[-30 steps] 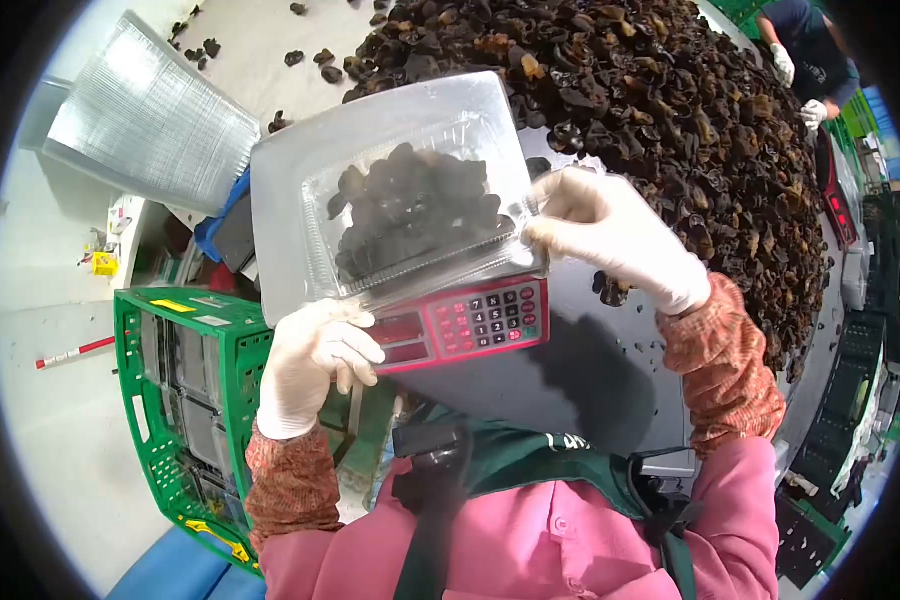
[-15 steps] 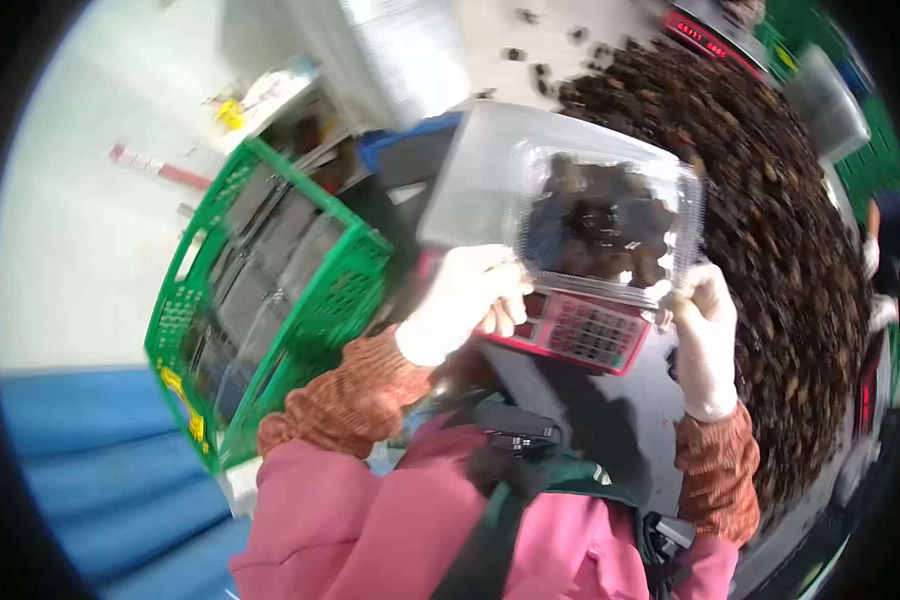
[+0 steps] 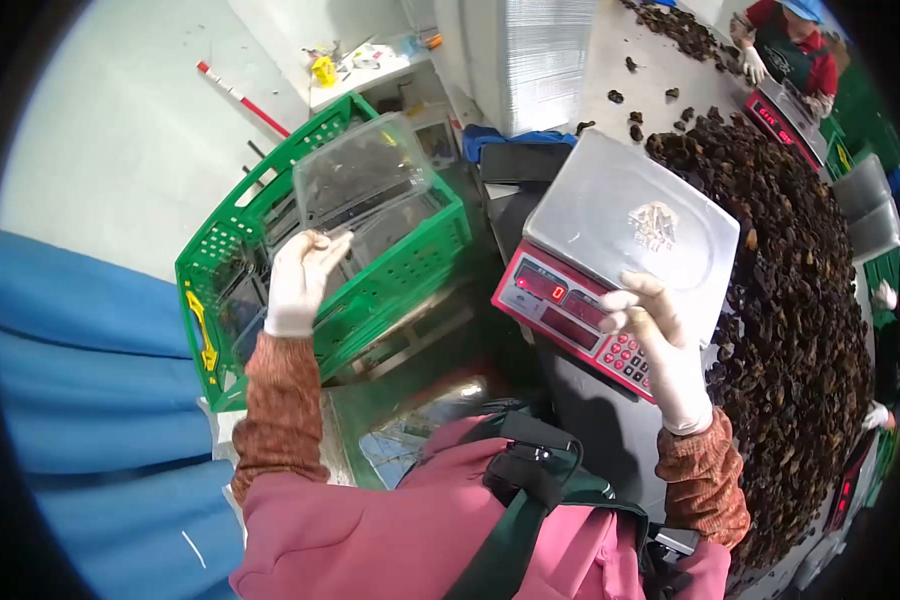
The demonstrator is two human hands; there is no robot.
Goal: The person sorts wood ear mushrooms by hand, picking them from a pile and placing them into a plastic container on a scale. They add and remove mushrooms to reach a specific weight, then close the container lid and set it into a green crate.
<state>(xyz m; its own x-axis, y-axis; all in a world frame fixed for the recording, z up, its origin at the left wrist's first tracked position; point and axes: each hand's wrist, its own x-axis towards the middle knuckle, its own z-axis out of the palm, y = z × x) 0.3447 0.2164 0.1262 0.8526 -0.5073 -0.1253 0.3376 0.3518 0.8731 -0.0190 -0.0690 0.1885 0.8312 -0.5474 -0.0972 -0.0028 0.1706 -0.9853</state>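
Note:
My left hand (image 3: 298,285) is over the near side of a green crate (image 3: 370,285), fingers partly extended and apart. Just beyond its fingertips, a clear plastic box (image 3: 362,172) lies tilted on top of other boxes in the crate; I cannot make out whether hand and box touch. Over the front of a red weighing scale (image 3: 545,325) hovers my right hand (image 3: 667,355), its fingers loosely bent and apart, holding nothing. The scale's display shows a red 0. Its metal pan (image 3: 610,200) has a shiny patch on it.
A large heap of dark dried pieces (image 3: 790,330) covers the table to the right. Stacked clear trays (image 3: 545,65) stand behind the scale. At the far right, a co-worker (image 3: 795,45) is beside another scale (image 3: 785,125). Blue sheeting (image 3: 100,400) hangs at left.
Half a second ago both hands held a clear box of dark pieces above the scale. That box has left the scale, my left hand has moved to the crate, and a box lies on top there.

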